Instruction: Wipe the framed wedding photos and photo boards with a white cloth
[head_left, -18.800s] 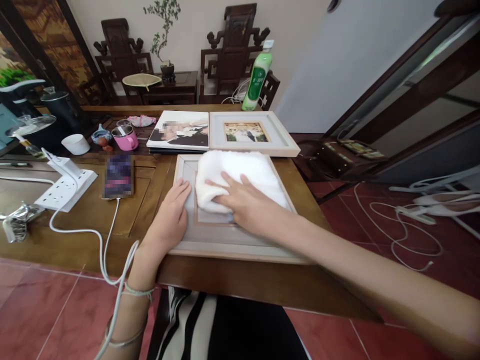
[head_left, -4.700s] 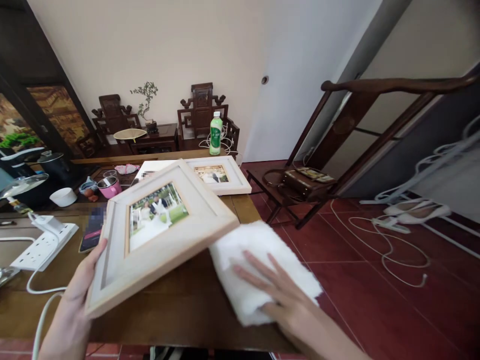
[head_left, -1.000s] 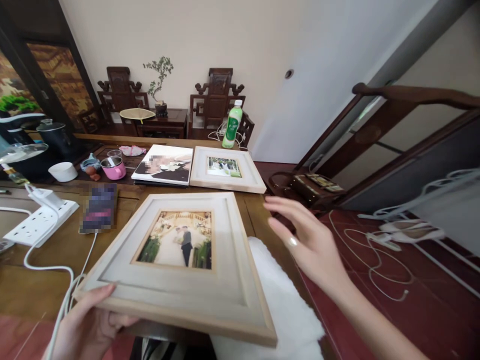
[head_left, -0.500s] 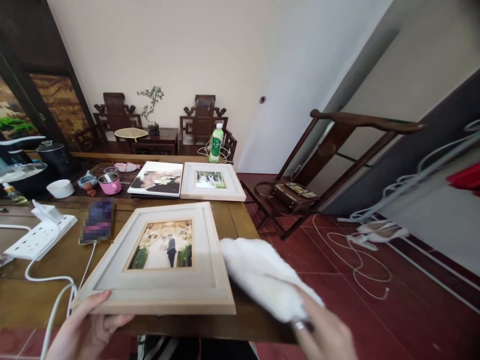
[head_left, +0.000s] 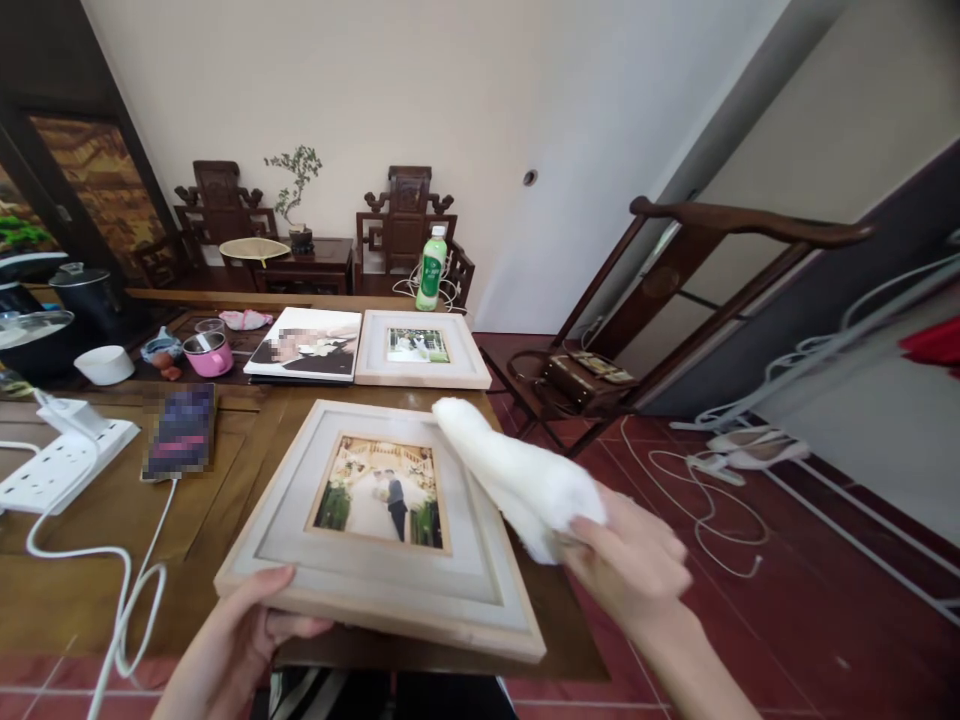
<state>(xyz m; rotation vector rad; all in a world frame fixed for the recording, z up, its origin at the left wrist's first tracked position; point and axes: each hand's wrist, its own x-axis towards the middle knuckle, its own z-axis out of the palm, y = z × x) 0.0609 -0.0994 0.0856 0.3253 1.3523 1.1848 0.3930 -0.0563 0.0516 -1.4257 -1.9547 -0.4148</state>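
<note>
My left hand [head_left: 251, 625] grips the near left edge of a pale wooden picture frame [head_left: 360, 590] with a photo in it, thumb on top and fingers under, holding it tilted just above the wooden table [head_left: 97, 560]. My right hand [head_left: 634, 570] is closed on a white fluffy cloth [head_left: 517, 475], lifted over the frame's right edge. Two more pictures lie flat at the far end: a frameless print [head_left: 304, 345] and a second pale frame [head_left: 420, 350].
A phone [head_left: 180, 430] on a white cable and a white power strip [head_left: 56, 460] lie to the left. A pink cup [head_left: 208, 353], a white bowl [head_left: 103, 364] and a green bottle [head_left: 431, 268] stand further back. A dark wooden chair [head_left: 600, 370] stands right of the table, cables on the red floor.
My right hand has picked the cloth up off the table and brought it over the frame's right edge. The frame has shifted slightly right in my left hand.
</note>
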